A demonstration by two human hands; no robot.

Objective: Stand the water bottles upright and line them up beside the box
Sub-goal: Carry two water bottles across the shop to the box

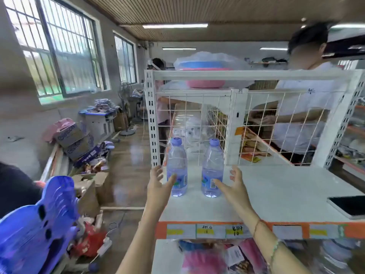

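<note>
Head view: both water bottles upright, left bottle [177, 167] and right bottle [212, 168] apart on the white shelf [276, 186]. Left hand [158, 184], fingers spread, thumb touching its bottle at nine o'clock. Right hand [233, 186] likewise splayed, thumb brushing its bottle's three o'clock side.

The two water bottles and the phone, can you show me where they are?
Left water bottle [177, 171]: head view, on its clear body above the label.
Right water bottle [212, 169]: head view, on its clear body above the label.
Phone [349, 206]: head view, on its dark screen at the shelf's right edge.
</note>
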